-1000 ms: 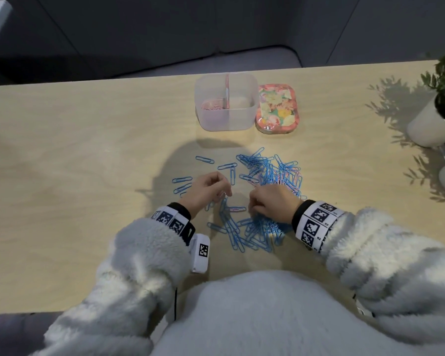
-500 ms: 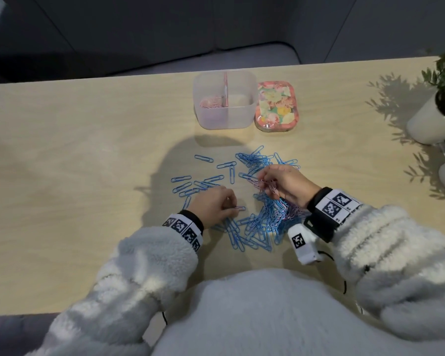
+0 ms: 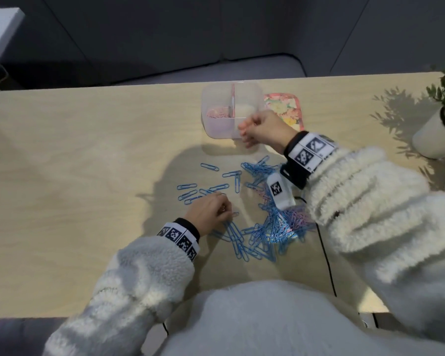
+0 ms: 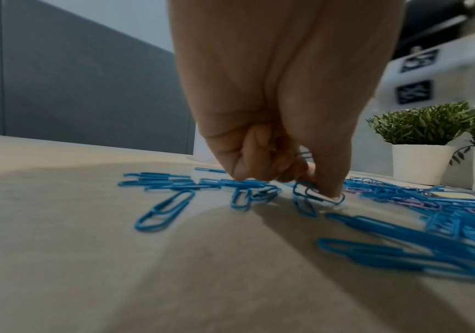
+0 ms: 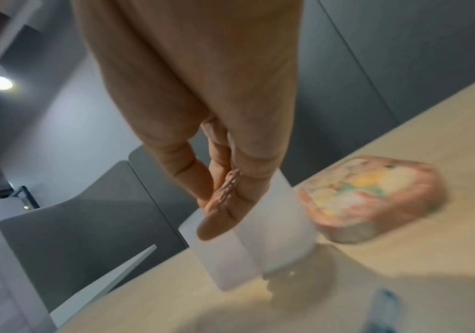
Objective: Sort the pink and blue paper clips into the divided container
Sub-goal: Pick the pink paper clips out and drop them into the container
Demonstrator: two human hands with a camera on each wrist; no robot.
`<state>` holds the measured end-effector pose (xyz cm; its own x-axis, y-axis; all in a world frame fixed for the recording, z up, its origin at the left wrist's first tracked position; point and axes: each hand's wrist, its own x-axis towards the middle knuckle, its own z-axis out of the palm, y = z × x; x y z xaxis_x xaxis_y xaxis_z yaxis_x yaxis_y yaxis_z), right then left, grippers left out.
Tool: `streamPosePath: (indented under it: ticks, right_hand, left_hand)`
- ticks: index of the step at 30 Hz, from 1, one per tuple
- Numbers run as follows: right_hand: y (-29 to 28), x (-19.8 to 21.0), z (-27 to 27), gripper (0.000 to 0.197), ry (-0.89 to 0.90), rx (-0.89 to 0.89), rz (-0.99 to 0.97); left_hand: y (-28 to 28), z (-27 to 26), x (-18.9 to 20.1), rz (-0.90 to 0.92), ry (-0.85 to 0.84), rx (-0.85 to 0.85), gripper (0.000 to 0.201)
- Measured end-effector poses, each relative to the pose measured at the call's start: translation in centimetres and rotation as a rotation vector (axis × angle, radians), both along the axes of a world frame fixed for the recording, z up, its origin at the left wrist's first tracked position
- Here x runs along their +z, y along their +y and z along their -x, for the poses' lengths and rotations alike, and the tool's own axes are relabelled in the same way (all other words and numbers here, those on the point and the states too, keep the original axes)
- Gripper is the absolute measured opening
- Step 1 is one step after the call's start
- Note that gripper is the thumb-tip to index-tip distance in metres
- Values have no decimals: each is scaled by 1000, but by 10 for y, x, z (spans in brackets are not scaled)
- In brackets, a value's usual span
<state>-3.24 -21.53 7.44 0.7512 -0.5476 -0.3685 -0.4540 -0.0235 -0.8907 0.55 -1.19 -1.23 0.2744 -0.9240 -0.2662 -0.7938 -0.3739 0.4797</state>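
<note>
Fingers of the left hand curl down onto the table, the thumb tip pressing one blue clip at the pile's left edge; other clips seem tucked inside the curled fingers, though blur hides how many. Loose blue paper clips spread to its right, a few pink ones mixed in below the right wrist. The right hand hovers at the divided container, fingertips pinched together at its near wall; what they grip cannot be told. Pink clips lie in the compartment left of that hand. A floral lid sits just right of it.
</note>
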Motion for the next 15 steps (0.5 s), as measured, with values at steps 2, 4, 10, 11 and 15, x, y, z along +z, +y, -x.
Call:
streamPosePath:
  ticks: [2,4,10,11,15]
  right_hand:
    - [-3,9,-30,17,-59,-44,19]
    - [-6,9,-57,27,-96,-97,-20]
    - [-16,-3,-88,34,2,-81,114]
    - [-14,-3,-82,36,-29,-103,185]
    - [17,-8,-24,24,-77,123,250]
  left_hand:
    - [3,0,0,-15,21,9,12]
    - [4,1,0,-43,51,28,14]
    - [3,2,3,-57,194,129,18]
    - [3,1,4,-38,232,161,17]
    - [-1,-5,8,59,398,304,16]
